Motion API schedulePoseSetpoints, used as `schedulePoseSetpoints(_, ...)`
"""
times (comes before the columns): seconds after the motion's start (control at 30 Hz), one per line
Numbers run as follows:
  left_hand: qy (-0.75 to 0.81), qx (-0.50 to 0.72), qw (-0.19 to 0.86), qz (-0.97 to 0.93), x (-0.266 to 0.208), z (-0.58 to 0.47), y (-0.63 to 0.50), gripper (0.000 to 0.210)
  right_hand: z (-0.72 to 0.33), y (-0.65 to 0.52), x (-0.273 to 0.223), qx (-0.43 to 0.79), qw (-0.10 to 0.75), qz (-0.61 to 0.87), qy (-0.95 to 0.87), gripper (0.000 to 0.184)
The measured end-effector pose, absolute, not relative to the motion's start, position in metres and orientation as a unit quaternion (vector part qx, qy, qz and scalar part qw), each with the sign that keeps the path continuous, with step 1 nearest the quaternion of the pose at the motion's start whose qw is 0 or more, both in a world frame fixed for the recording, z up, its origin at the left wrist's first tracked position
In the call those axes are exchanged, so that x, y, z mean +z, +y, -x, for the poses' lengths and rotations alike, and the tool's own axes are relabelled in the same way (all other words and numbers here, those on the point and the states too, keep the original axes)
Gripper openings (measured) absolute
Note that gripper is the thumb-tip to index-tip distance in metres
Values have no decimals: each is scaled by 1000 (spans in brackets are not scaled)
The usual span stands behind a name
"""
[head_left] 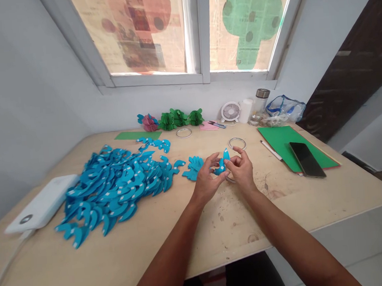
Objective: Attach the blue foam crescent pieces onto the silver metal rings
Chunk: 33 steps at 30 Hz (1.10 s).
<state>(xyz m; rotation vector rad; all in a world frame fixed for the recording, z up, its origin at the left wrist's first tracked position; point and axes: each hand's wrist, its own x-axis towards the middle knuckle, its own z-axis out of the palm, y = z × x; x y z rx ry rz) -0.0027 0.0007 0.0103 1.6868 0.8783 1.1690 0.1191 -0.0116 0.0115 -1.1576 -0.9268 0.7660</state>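
Centre of the frame: both bare hands together over the table (173,250), a curved blue paper piece (224,159) between them, a white patch near its upper tip. Left hand (207,176): grip narrow, fingers curled and thumb forward, closed on the lower part of the piece. Right hand (242,169): grip narrow too, thumb tip against the piece, forefinger raised. A metal ring shows partly beneath the hands; second ring (237,143) just above the right hand, third ring (184,133) farther back, upper middle.

Just left of the left hand, a fanned blue cluster (193,168) lies on the table. Left half: a broad heap of blue pieces (121,183), curved, many with white patches. Beside the heap, far left, a white device (42,204) with a cable.

Along the wall, upper middle: three green paper balls (178,118) and a pink one (149,123) with blue bits. Right of these, a small white fan (231,112), a clear bottle (258,107), a blue-edged clear pouch (286,109). Right side: black phone (307,159) partly on green sheets (280,142), pen (271,150) alongside at left.
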Motion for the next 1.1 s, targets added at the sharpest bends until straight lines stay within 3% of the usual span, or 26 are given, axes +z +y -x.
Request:
schedulePoseSetpoints(0.17, 353, 458, 434, -691, 7, 4, 5, 56, -119, -12, 12, 343, 670, 515, -411, 57)
schedulePoseSetpoints(0.3, 352, 466, 455, -672, 4, 4, 8, 43, -120, -11, 12, 350, 669, 511, -411, 55)
schedulePoseSetpoints(0.67, 316, 478, 626, -529, 4, 6, 9, 43, -118, -11, 13, 345, 675, 495, -424, 51)
schedulePoseSetpoints(1.1, 349, 473, 614, -527, 11, 8, 7, 40, -123, -10, 11, 364, 680, 494, -402, 46)
